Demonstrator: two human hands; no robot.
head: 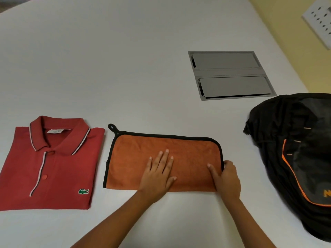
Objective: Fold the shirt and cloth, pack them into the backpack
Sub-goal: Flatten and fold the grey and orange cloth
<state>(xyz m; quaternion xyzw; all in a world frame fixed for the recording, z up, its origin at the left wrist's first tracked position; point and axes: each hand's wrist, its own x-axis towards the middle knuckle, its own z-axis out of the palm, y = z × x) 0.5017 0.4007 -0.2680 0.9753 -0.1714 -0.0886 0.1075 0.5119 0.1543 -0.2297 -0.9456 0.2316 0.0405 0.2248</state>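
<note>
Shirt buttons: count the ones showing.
2 on the red shirt, which lies folded at the table's left: one just under the collar, one lower down the strip. Others may be hidden under the collar or the fold.

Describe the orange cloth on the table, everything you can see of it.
The orange cloth looks like plush microfibre, edged in black binding with a small black hanging loop at its far left corner. It lies flat on the white table as a wide rectangle, apparently folded once, between the folded red polo shirt and the black backpack, touching neither. The left hand presses flat on its middle; the right hand grips its right edge, thumb on top.
</note>
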